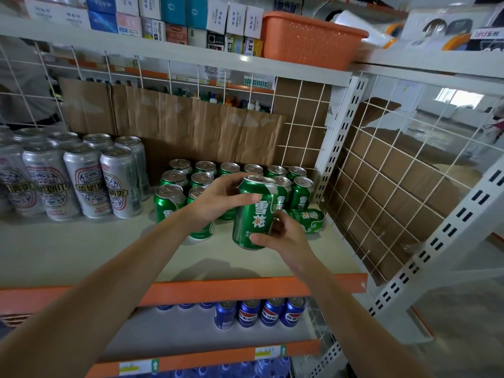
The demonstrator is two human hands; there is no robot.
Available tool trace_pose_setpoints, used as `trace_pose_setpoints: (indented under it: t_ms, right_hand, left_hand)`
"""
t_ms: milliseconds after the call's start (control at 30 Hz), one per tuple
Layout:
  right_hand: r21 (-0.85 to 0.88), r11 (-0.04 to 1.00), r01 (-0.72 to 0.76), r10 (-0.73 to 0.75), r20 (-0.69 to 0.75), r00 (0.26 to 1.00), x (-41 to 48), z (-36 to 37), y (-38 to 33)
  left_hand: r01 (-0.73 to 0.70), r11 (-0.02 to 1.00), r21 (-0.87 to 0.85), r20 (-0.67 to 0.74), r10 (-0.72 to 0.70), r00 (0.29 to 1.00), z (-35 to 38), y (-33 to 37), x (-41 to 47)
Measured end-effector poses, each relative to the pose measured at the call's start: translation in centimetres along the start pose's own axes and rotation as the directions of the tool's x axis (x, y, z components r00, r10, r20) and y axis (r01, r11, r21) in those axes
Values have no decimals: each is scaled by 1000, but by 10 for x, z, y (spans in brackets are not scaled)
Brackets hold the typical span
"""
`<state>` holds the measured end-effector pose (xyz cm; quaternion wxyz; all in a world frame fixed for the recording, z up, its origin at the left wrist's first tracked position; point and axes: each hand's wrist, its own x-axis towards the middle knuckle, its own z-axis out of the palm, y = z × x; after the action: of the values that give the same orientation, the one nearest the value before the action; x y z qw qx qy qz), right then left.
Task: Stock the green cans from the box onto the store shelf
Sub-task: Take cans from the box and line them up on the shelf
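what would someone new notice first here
The green can held mid-frame over the shelf, with the left hand gripping its top and the right hand its base. Behind it stand rows of matching green cans, with a toppled can at their right. Tall silver cans stand to the left.

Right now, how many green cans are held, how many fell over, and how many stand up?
Held green can, gripped by left hand and right hand: 1
Fallen green can: 1
Standing green cans: at least 12, hands hide some
Total: at least 14
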<state>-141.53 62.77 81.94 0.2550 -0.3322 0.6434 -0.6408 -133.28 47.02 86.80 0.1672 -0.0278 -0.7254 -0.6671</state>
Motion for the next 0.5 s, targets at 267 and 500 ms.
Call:
trace_pose_setpoints:
  t_ms: [267,500]
  right_hand:
    - [-146,989,29,-49,-136,990,1,8,3]
    - [-196,980,18,-48,-151,987,0,11,10]
  left_hand:
    - [9,957,288,-24,-3,1000,-8,13,8]
    - [82,821,565,34,-123,992,-16,28,20]
